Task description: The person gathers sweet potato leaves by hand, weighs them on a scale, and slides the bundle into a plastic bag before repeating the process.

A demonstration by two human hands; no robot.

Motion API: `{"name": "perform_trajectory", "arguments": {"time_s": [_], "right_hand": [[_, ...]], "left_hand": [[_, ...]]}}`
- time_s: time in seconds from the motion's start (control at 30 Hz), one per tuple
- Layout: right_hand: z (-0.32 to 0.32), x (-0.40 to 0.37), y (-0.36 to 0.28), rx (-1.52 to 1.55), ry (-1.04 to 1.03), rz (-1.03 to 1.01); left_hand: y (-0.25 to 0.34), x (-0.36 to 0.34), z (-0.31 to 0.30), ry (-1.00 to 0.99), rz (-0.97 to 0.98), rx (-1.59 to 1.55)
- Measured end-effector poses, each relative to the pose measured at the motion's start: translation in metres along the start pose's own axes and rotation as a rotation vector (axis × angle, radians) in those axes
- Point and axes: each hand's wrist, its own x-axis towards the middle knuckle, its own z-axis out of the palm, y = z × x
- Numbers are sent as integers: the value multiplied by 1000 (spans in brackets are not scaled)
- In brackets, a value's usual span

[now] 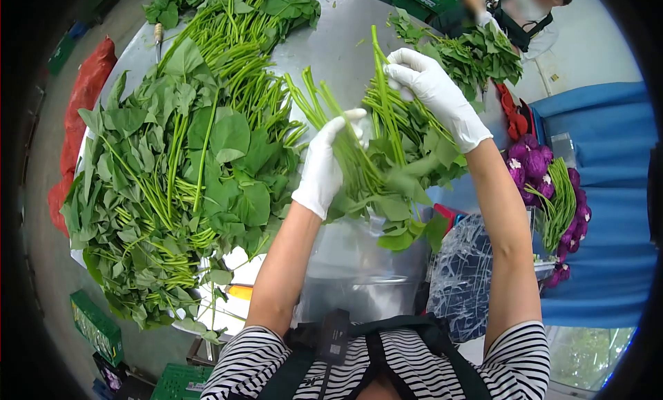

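Head view: leafy green stems are handled over a shiny metal table (336,28), with hands apart. A loose bunch of long green stems (358,164) is gripped in the left white-gloved hand (323,162), partly motion-blurred; cut ends are pointed up and away, leaves hung toward the body, likely so the ends can be lined up and foliage kept out of the fingers. One tall green stem (376,53) is pinched near its top between thumb and fingers of the right white-gloved hand (429,89), probably so it can be steered singly. Whether other stems are caught in that pinch cannot be told.

Left side is taken up by a big heap of broad-leaved greens (231,141), spread past the table edge; free room there is judged tight, with tangling likely. A smaller leafy heap (442,151) is set below the right hand. A wooden-handled tool (159,34) is half tucked by the heap; an orange handle (240,291) is partly covered by leaves near the left forearm. Purple net-wrapped bundles (536,164) are seen beside the right arm, and a co-worker (535,13) across.
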Motion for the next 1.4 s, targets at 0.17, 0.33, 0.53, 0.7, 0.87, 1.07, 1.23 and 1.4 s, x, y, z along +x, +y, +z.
{"name": "perform_trajectory", "arguments": {"time_s": [0.17,0.33,0.53,0.7,0.87,1.07,1.23,1.4], "right_hand": [[-7,-7,-8,146,-3,13],[-5,-14,-21,139,-4,4],[-10,-22,-23,-21,96,12],[-16,-33,-17,-990,340,-484],[-29,-39,-21,-1355,350,-815],[-48,-40,-12,-1375,-35,-880],[-59,-52,-11,-1395,-241,-717],[-64,-66,-9,-1301,-300,-603]], "left_hand": [[5,-3,12,-164,86,87],[-2,-1,33,-141,159,441],[0,-4,43,-147,115,554],[4,-13,39,-180,31,588],[9,-18,34,-282,-18,709],[15,-27,35,-306,-95,744],[6,-22,27,-324,-73,804],[8,-21,26,-299,-100,826]]}}
